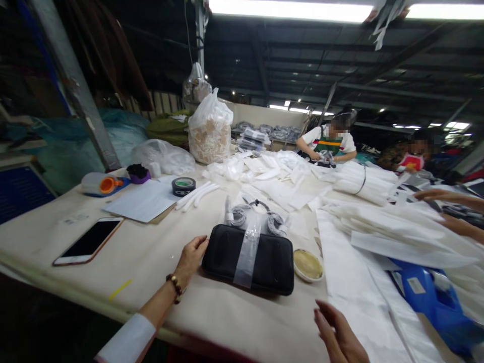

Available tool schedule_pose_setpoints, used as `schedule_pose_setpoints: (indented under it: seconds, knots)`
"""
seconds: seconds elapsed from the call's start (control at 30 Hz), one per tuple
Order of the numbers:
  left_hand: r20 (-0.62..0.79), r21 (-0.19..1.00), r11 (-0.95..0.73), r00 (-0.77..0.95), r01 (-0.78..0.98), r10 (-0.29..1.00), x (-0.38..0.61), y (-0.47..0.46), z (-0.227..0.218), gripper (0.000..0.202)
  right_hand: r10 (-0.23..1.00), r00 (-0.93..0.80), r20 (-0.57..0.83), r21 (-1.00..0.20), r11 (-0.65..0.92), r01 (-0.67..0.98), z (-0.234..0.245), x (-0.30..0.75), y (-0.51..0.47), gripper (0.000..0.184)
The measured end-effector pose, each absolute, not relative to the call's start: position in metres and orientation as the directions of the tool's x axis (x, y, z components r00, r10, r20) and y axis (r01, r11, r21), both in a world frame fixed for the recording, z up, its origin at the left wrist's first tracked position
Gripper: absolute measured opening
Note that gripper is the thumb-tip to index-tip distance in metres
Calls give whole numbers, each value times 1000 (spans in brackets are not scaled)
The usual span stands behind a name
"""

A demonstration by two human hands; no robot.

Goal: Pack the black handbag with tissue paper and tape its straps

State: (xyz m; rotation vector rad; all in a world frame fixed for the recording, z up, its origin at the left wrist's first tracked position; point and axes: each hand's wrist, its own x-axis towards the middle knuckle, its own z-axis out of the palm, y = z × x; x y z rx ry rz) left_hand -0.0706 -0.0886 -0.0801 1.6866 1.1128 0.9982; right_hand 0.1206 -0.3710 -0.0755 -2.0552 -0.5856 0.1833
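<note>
A black zip case (221,249) lies on the table before me, a clear plastic strip (247,254) across its middle. Behind it, coiled grey cords (238,216) rest against its far edge. My left hand (192,258), with a beaded bracelet at the wrist, is at the case's left end; its fingers reach to the edge without wrapping around it. Low on the right, my right hand (338,333) hovers apart from the case, fingers loosely bent and nothing in them. Beside the case's right end sits a shallow round dish (308,265) with something yellowish inside.
Left of me are a phone (91,241), a white board (141,201), black tape (183,185) and an orange-capped bottle (109,184). White sheets (351,282) and a blue jug (427,292) lie right. Another person's arms (459,204) reach in there; a co-worker (328,141) is opposite.
</note>
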Motion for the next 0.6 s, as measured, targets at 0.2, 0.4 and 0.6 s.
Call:
schedule_pose_setpoints:
  seconds: [0.2,0.4,0.6]
  knots:
    - [74,958,-141,261,248,962,-58,-95,-86,49,510,859,-39,-889,-411,204,-79,138,-279,62]
    - [72,919,-133,172,372,982,-44,-99,-81,37,466,884,42,-820,-489,297,-87,123,-276,54]
    - [2,913,-74,176,400,984,-53,-139,-82,45,395,917,60,-768,-568,295,-109,119,-304,48]
